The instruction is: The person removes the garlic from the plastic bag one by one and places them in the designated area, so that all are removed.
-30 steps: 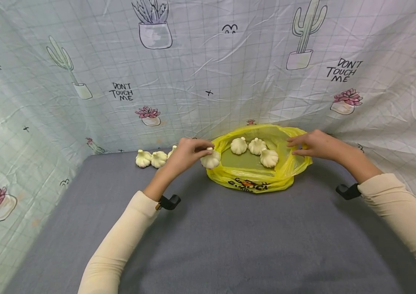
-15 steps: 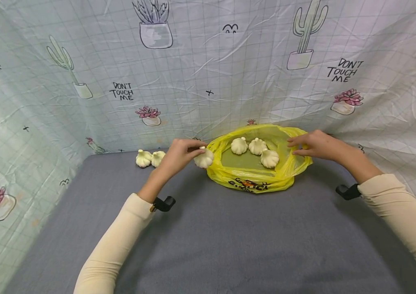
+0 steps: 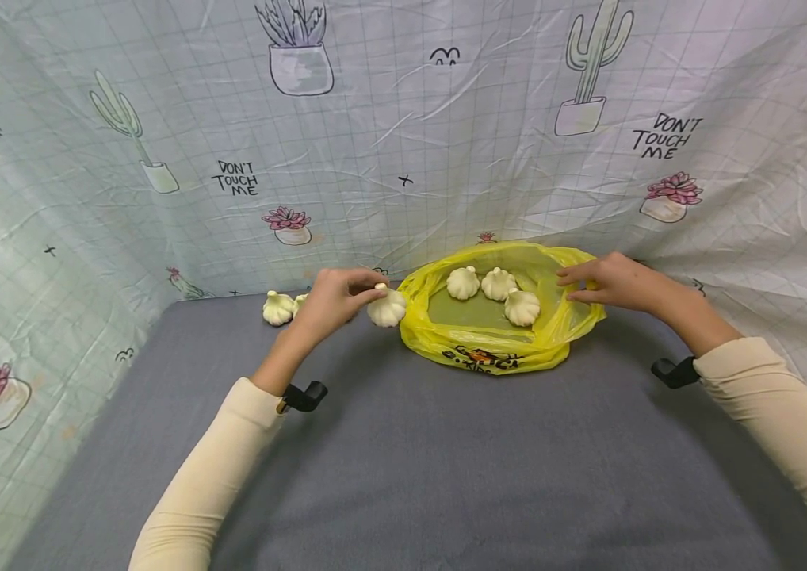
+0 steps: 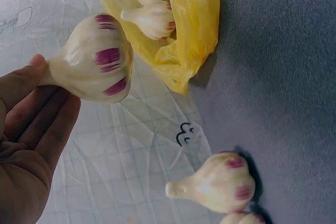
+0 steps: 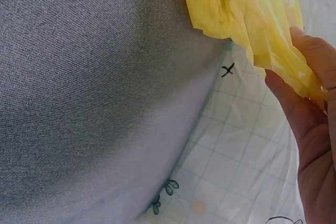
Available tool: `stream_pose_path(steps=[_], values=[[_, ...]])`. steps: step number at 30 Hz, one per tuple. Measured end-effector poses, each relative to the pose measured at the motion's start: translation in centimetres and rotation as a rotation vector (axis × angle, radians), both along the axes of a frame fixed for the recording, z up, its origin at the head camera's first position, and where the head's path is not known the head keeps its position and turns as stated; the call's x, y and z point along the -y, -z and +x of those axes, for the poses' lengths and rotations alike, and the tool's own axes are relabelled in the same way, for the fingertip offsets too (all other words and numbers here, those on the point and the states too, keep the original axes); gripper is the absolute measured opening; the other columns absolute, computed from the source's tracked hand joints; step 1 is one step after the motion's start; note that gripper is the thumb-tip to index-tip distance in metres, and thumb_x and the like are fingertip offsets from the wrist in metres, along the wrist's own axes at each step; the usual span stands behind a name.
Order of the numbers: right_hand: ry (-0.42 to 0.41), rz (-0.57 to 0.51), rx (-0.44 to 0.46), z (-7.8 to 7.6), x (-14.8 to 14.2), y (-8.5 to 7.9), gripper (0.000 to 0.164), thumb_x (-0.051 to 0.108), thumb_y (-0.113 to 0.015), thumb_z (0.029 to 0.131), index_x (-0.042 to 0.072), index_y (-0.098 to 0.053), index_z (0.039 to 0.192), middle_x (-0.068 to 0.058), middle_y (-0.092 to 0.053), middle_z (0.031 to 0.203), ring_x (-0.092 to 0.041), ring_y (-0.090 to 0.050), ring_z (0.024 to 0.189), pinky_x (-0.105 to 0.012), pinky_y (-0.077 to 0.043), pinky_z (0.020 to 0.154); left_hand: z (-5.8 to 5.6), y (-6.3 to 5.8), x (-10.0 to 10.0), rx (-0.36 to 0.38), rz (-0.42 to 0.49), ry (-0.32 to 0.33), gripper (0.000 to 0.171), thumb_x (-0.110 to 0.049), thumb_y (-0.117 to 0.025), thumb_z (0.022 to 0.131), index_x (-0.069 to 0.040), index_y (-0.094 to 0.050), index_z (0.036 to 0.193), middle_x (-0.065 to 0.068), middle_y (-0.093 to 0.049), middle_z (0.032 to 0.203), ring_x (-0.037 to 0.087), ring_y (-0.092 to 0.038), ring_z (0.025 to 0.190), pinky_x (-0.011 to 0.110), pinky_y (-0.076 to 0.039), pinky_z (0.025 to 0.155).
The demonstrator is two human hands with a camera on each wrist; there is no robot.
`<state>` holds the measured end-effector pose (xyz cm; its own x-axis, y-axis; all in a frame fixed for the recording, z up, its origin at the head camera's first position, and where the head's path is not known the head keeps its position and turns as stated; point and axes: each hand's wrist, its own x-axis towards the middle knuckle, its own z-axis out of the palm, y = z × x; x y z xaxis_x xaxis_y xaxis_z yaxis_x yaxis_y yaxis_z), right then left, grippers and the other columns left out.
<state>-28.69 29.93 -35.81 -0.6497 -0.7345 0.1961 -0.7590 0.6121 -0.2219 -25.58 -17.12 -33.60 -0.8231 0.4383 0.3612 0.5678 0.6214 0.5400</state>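
My left hand [image 3: 333, 303] pinches a garlic bulb [image 3: 386, 308] by its stem, just left of a yellow plastic bag [image 3: 439, 344]. Purple streaks mark this bulb's underside in the left wrist view. The bag lies open-mouthed on the table, with three garlic bulbs [image 3: 522, 308] inside. At the bag's right side, my right hand [image 3: 621, 281] grips the rim; the right wrist view has the yellow film [image 5: 273, 51] between thumb and fingers. Left of my left hand, a garlic bulb [image 3: 277, 308] stands on the table, and another beside it is partly hidden by that hand.
A grey cloth covers the table [image 3: 446, 460]. Right behind the bag and the bulbs hangs a pale curtain [image 3: 375, 143] printed with cacti, which also runs along the left side.
My left hand has moved left with the garlic bulb, from the bag's left rim to just outside it, covering more of the bulbs on the table. My right hand has stayed put.
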Motion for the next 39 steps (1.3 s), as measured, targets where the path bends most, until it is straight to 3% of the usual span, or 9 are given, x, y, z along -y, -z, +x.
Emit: stream_pose_path(steps=[5, 14, 25, 39], values=[[-0.029, -0.011, -0.034, -0.1, -0.1, 0.1, 0.030, 0.010, -0.078, 0.090, -0.001, -0.075, 0.118, -0.022, -0.070, 0.123, 0.002, -0.058, 0.060, -0.026, -0.052, 0.057, 0.1, -0.3, 0.7, -0.015, -0.015, -0.001, 0.019, -0.020, -0.072, 0.097, -0.011, -0.079, 0.112, 0.003, -0.078, 0.104, 0.015, -0.073, 0.086, 0.034, -0.059, 0.075], [-0.027, -0.009, -0.020, -0.1, -0.1, 0.3, 0.031, 0.010, -0.077, 0.091, -0.001, -0.074, 0.119, -0.023, -0.069, 0.124, 0.002, -0.057, 0.059, -0.026, -0.051, 0.056, 0.5, -0.1, 2.2, -0.060, 0.009, 0.002, 0.019, -0.015, -0.075, 0.094, -0.008, -0.079, 0.111, 0.006, -0.078, 0.104, 0.016, -0.073, 0.084, 0.033, -0.060, 0.074], [-0.033, -0.030, -0.043, 0.1, -0.1, 0.5, 0.028, 0.007, -0.078, 0.089, 0.001, -0.076, 0.116, -0.022, -0.069, 0.125, 0.004, -0.058, 0.061, -0.024, -0.051, 0.056, 1.0, -0.5, 3.6, -0.055, -0.015, -0.051, 0.018, -0.017, -0.076, 0.093, -0.008, -0.080, 0.108, 0.006, -0.078, 0.101, 0.017, -0.073, 0.083, 0.035, -0.060, 0.074], [-0.048, -0.043, -0.080, 0.1, -0.3, 0.6, 0.027, 0.007, -0.079, 0.088, -0.001, -0.077, 0.114, -0.023, -0.070, 0.122, 0.004, -0.059, 0.062, -0.023, -0.049, 0.054, 1.3, -0.8, 5.0, -0.053, 0.001, -0.050, 0.017, -0.017, -0.076, 0.094, -0.008, -0.080, 0.108, 0.005, -0.078, 0.102, 0.018, -0.074, 0.087, 0.035, -0.059, 0.077]])
